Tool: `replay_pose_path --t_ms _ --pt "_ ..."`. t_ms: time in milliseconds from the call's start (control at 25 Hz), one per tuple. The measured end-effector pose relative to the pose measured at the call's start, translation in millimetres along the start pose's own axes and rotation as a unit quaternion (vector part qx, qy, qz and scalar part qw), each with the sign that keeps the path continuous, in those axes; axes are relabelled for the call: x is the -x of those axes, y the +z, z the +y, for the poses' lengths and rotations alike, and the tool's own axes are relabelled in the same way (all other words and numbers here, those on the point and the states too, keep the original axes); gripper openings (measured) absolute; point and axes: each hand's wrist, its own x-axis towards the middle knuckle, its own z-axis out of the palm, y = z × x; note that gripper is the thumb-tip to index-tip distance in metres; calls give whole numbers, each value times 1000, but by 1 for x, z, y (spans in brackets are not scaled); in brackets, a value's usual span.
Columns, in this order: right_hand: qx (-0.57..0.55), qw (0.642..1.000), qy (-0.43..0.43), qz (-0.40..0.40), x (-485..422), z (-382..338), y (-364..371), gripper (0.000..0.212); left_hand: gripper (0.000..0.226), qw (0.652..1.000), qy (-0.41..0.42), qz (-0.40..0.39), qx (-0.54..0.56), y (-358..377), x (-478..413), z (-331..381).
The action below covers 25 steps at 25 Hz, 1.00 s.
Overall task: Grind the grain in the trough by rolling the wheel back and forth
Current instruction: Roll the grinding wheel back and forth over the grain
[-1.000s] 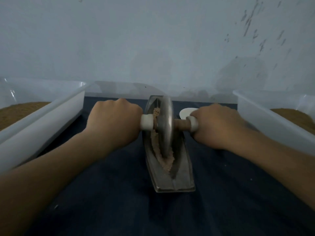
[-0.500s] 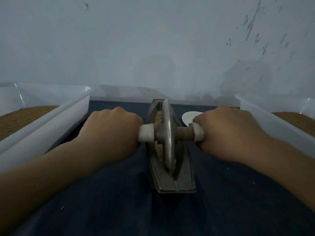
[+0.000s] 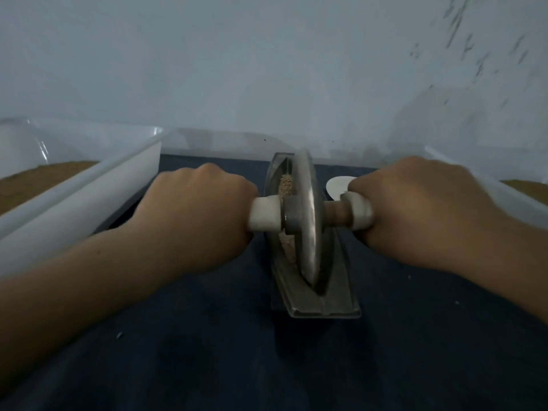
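A metal boat-shaped trough (image 3: 323,304) lies lengthwise on the dark cloth in front of me. A steel grinding wheel (image 3: 307,221) stands upright in its groove, close to the near end. Pale grain (image 3: 286,185) shows in the trough beyond the wheel, on its left side. My left hand (image 3: 195,215) grips the white left handle (image 3: 264,213) of the wheel's axle. My right hand (image 3: 421,212) grips the white right handle (image 3: 357,212). Both fists hide most of the handles.
A white plastic tub (image 3: 89,197) with brown ground grain stands at the left. Another white tub (image 3: 504,194) with brown powder stands at the right. A small white disc (image 3: 336,185) lies behind my right hand. A pale wall rises just behind the trough.
The wheel has rolled toward me, from the trough's middle to its near end, with both hands coming along. More grain now shows beyond the wheel.
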Motion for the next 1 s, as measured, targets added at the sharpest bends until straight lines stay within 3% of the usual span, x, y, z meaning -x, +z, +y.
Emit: replay_pose_path --t_ms 80,200,280,360,400,480,560,640,720,800,920,1000 --pt "22 998 38 -40 -11 -7 7 23 14 999 -25 -31 -22 8 -9 7" --pt "-72 981 126 -127 -51 -18 30 13 9 985 -119 -126 -10 25 -54 18" --pt "-109 967 158 -165 -65 -17 33 16 15 981 -121 -152 8 27 -80 17" --pt "-131 962 135 -198 -50 -10 24 11 9 986 -70 -153 -12 17 -69 14" --pt "-133 968 110 -180 -32 -6 18 11 4 993 -34 -111 -18 14 -54 10" --pt "-73 994 58 -61 6 -3 6 19 23 999 11 -2 -39 5 -20 6" --pt "-31 999 39 9 11 -2 5 24 23 999 15 34 -26 7 -14 2" --pt "-6 998 56 -37 -12 -6 17 23 21 997 -25 -60 -30 18 -23 10" --pt "-78 982 114 -128 -47 -11 30 14 7 987 -86 -131 -26 30 -54 14" --pt "-139 961 154 -183 -70 -11 36 13 13 980 -98 -173 1 32 -86 12" --pt "-166 951 138 -222 -48 -5 25 13 9 985 -46 -163 -18 17 -76 11" --pt "-127 979 80 -140 -14 -1 20 12 10 995 21 -78 -51 8 -40 10"
